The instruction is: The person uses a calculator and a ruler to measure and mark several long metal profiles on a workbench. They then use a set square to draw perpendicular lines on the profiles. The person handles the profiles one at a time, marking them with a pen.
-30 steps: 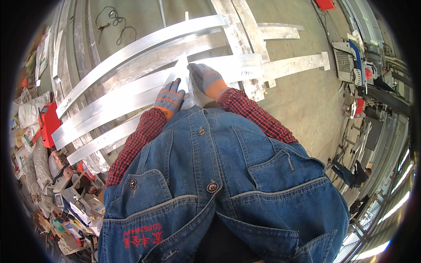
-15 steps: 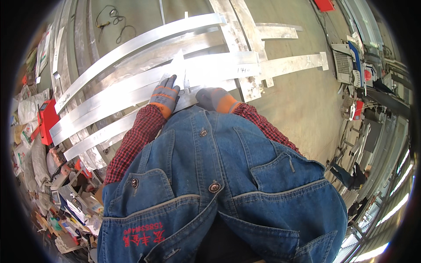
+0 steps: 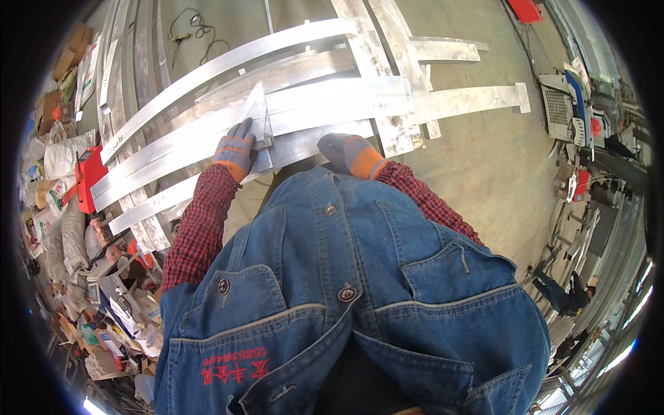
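Note:
My left hand (image 3: 236, 149), in a grey and orange work glove, grips the lower left part of a metal set square (image 3: 259, 114). The square lies across a wide bright metal strip (image 3: 325, 99) with dark handwritten marks near its right end. Its lower end reaches over the strip's near edge. To the right, my right hand (image 3: 349, 153), gloved alike, is curled at the near edge of a lower metal strip (image 3: 304, 143). Its fingers fold under, so whatever they may hold is hidden.
A long curved-looking metal strip (image 3: 228, 62) lies beyond, over crossing metal bars (image 3: 363, 41). A red device (image 3: 88, 178) stands at the left ends, near piled bags and clutter (image 3: 117, 297). At right are a white and blue machine (image 3: 561, 111) and another person (image 3: 570, 294).
My left hand has shifted left along the strip, and the set square has moved left with it. My right hand stays curled near the same edge. The view has shifted slightly.

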The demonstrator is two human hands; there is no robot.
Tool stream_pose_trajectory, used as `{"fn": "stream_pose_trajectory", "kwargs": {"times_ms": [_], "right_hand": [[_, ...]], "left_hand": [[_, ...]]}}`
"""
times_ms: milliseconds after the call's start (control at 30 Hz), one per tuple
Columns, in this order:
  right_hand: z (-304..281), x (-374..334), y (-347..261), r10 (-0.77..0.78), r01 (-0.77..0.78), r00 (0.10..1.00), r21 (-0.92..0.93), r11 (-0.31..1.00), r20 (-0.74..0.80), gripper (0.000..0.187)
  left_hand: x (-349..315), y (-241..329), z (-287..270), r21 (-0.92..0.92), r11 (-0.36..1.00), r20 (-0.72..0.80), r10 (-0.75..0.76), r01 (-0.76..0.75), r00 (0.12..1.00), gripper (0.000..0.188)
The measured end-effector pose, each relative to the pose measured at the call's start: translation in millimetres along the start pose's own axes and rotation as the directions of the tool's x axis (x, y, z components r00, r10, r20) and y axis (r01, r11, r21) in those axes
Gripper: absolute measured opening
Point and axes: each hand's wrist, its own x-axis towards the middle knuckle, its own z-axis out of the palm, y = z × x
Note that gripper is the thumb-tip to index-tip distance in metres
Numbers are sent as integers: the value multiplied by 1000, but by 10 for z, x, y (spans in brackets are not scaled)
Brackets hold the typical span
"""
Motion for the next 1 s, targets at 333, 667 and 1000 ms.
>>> {"fn": "stream_pose_trajectory", "kwargs": {"times_ms": [333,667,1000], "right_hand": [[-76,-107,-31,-25,55,977,136,989,-212,34],[127,218,-551,175,-67,922,301,951,-345,34],[290,325,-869,208,-98,905,293,951,-372,33]], "left_hand": [[35,23,-106,19,1000,62,19,-20,998,36],[75,-61,-161,8,998,112,56,-57,992,37],[82,-179,-73,-63,989,45,135,-132,990,36]]}}
